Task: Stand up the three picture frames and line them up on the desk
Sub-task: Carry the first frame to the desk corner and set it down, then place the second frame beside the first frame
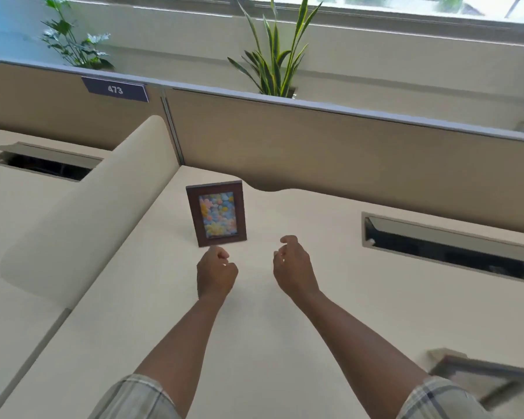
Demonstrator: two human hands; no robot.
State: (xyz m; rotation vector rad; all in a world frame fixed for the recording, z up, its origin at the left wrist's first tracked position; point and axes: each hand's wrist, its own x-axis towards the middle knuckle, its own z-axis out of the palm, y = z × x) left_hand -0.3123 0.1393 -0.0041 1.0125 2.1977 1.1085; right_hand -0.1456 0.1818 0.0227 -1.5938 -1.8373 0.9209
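One dark brown picture frame (217, 213) with a pastel flower picture stands upright on the cream desk (254, 328), near the back. My left hand (215, 272) hovers just below the frame's bottom edge, fingers curled loosely, holding nothing. My right hand (294, 266) is a little to the right of the frame, fingers bent and apart, empty. A second frame (484, 379), greyish brown, lies flat at the desk's lower right, partly cut off by the view and my sleeve. A third frame is not visible.
A beige partition (345, 146) runs behind the desk with a "473" label (115, 89). Cable slots sit at the right (448, 246) and on the left desk (43, 163). A rounded divider (88, 213) separates the desks. Plants (274, 55) stand behind the partition.
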